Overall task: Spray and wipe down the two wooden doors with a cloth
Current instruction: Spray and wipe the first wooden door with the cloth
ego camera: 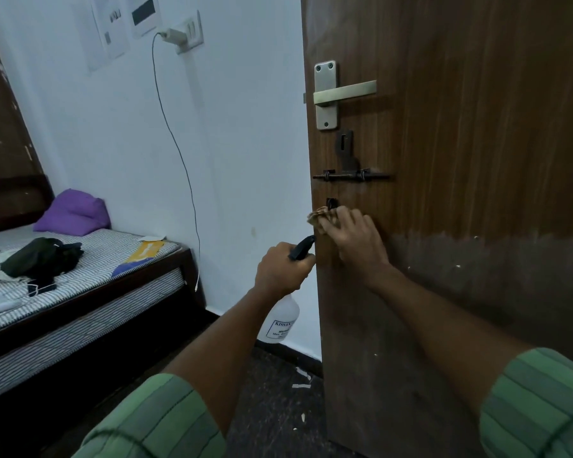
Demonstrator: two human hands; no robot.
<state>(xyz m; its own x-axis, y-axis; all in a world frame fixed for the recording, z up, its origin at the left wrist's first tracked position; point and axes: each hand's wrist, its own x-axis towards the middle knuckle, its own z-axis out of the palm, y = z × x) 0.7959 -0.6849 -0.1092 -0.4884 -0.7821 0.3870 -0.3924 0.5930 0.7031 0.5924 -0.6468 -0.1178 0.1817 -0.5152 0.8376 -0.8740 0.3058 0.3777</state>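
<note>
Cloth (321, 218) is pressed to wooden door (460, 193) near its left edge by R hand (353, 239), fingers curled on it. Spray bottle (280, 320) is gripped by L hand (282, 271), just left of door.

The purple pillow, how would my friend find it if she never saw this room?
Start at the bed with the striped mattress, along the white wall left of the wooden door. Look to its far end, by the dark headboard. The purple pillow sits there, the only purple thing; the black clothes nearby are dark and flat.
</note>
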